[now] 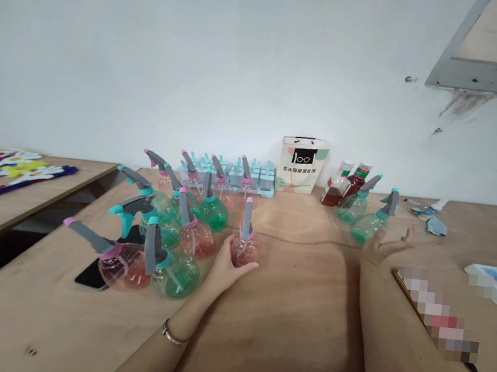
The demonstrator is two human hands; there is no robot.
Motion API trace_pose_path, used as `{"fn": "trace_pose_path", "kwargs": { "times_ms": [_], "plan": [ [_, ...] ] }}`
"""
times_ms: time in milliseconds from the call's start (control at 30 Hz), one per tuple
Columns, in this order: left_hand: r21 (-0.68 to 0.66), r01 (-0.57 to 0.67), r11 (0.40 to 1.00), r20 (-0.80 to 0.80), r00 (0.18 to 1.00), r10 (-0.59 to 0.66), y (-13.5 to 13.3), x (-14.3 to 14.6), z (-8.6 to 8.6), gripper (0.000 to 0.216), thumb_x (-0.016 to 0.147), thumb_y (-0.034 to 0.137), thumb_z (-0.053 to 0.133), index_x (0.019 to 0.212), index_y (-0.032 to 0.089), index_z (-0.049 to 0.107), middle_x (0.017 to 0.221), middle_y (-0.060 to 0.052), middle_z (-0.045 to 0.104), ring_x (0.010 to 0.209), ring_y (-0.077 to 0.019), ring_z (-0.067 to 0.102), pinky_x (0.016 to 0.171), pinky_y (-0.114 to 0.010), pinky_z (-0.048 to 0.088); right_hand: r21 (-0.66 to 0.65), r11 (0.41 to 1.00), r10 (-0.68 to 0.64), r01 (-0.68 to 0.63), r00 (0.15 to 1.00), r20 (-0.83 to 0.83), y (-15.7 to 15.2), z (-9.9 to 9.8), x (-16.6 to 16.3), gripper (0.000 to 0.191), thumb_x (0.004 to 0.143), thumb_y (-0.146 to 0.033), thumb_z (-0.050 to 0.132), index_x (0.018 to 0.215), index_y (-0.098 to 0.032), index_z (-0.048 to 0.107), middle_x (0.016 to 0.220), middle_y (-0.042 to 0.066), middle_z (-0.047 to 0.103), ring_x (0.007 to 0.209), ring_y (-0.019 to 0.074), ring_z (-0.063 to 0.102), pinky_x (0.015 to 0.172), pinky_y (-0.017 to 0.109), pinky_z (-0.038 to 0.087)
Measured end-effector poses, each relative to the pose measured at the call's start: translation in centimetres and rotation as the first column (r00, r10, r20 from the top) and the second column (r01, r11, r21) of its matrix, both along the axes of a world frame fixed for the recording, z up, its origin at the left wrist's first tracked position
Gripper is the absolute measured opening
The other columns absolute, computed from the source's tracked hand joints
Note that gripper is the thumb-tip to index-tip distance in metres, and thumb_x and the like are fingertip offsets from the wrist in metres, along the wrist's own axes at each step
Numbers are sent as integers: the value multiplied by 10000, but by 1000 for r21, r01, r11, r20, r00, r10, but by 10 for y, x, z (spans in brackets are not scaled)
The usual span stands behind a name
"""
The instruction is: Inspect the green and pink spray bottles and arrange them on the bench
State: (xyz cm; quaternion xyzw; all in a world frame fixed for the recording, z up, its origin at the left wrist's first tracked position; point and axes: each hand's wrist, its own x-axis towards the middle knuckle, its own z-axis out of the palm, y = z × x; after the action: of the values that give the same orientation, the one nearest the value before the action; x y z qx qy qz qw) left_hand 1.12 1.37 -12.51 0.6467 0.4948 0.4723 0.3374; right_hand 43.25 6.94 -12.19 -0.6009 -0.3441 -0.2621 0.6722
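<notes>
My left hand (226, 266) is wrapped round the lower side of a pink spray bottle (246, 248) with a grey and pink trigger head, upright on the table. My right hand (385, 246) is open, its fingers stretched to the right. It is right beside a green spray bottle (366, 227); whether they touch, I cannot tell. Behind that one stands another green spray bottle (351, 207). Left of my left hand are several more bottles, among them a pink spray bottle (197, 240), a green spray bottle (179, 276) and a tilted-looking pink spray bottle (122, 267).
Blue plastic molds (266, 182) and a paper bag (304, 165) stand by the wall, near a dark sauce bottle (336, 186). A phone (93, 276) lies under bottles at left. A blurred-out device (434, 315) lies at right. Flower-shaped items (23, 168) cover a side table.
</notes>
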Motion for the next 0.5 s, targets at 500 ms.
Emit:
{"fn": "trace_pose_path", "kwargs": {
  "times_ms": [500],
  "plan": [
    [72,64,995,86,994,-71,-29,22,1,904,721,451,776,1470,236,317,1465,-160,479,1369,-334,475,1133,-509,385,-350,-74,952,-934,38,-302,-45,81,-249,857,824,-430,700,1521,-276,226,1566,123,349,1456,279,339,1186,501,307]
  ]
}}
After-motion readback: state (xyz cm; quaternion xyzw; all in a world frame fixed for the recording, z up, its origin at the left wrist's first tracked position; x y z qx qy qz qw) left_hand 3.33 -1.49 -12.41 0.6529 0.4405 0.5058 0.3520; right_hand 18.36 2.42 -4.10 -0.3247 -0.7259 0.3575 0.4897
